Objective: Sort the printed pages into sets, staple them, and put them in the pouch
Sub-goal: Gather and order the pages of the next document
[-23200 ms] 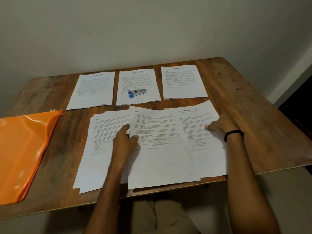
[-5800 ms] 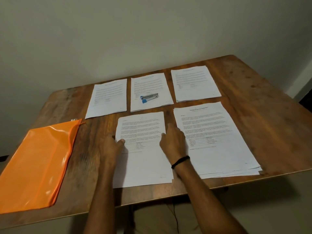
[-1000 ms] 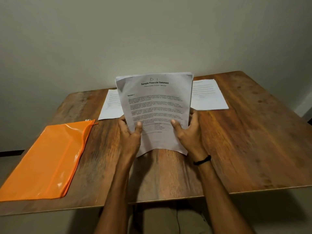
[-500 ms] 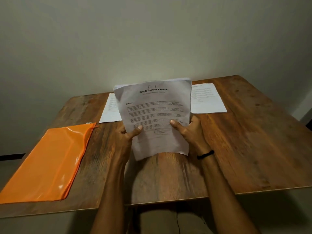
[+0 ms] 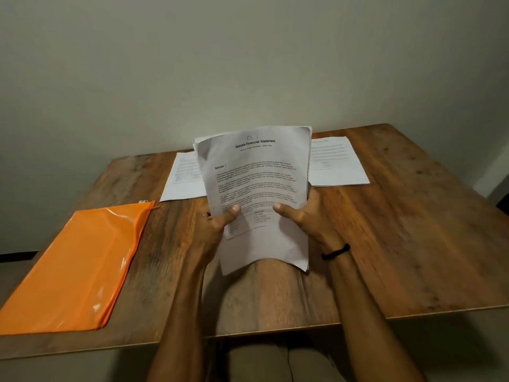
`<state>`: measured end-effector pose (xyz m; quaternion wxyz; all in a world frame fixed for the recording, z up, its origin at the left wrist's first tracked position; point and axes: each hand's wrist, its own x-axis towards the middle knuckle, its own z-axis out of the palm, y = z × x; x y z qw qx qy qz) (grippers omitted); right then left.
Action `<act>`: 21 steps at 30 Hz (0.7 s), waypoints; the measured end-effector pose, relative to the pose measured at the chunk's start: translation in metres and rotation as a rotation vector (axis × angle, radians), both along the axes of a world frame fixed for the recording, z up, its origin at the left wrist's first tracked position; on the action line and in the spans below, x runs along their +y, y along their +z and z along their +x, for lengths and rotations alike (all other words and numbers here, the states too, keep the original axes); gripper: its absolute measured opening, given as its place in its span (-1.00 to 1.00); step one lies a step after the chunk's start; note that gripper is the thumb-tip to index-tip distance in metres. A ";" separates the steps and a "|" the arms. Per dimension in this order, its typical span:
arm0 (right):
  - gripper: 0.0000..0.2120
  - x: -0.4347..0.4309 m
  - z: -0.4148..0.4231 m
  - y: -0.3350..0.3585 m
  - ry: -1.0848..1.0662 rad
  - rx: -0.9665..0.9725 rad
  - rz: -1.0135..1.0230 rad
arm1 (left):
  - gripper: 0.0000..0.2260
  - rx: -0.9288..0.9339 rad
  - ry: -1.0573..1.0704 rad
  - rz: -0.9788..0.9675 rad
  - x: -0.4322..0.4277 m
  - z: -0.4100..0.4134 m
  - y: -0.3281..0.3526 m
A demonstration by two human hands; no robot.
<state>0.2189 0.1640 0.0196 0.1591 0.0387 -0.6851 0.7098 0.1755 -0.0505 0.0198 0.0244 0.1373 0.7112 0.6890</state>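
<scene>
I hold the stack of pages (image 5: 256, 188) upright over the table (image 5: 413, 244) — left hand (image 5: 217, 224), right hand (image 5: 305, 216) — orange pouch (image 5: 74, 266) lying flat at left.

1. A single head-worn camera looks forward and down across the table (image 5: 413, 244) toward the wall (image 5: 248, 64).
2. It sits close above the near edge (the pages (image 5: 259, 188) fill mid-frame).

One stack of printed pages (image 5: 256, 183); two page sets, left (image 5: 183, 180) and right (image 5: 337, 161); one orange pouch (image 5: 77, 266); two hands, left (image 5: 216, 227) and right (image 5: 309, 220); one wristband (image 5: 334, 252).
</scene>
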 end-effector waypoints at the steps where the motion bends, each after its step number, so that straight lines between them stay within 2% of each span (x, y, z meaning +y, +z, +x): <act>1: -0.61 -0.001 -0.001 0.002 -0.001 -0.001 0.012 | -0.73 0.022 0.016 -0.001 0.002 0.002 0.003; 5: -0.67 -0.001 -0.003 0.006 -0.089 0.008 0.022 | -0.63 0.092 0.063 0.013 0.005 0.004 0.009; 11: -0.76 -0.002 0.001 -0.005 -0.103 -0.088 0.071 | -0.74 0.000 0.033 0.025 0.009 0.005 0.004; 15: -0.72 0.000 0.001 0.005 -0.128 -0.007 0.084 | -0.52 -0.031 0.034 0.070 0.006 -0.004 0.011; 19: -0.75 0.002 -0.002 0.001 -0.103 -0.036 0.088 | -0.70 -0.050 0.009 -0.003 0.005 -0.006 0.008; 21: -0.75 0.001 -0.001 -0.005 -0.121 -0.038 0.083 | -0.69 -0.054 0.010 -0.021 0.004 -0.006 0.002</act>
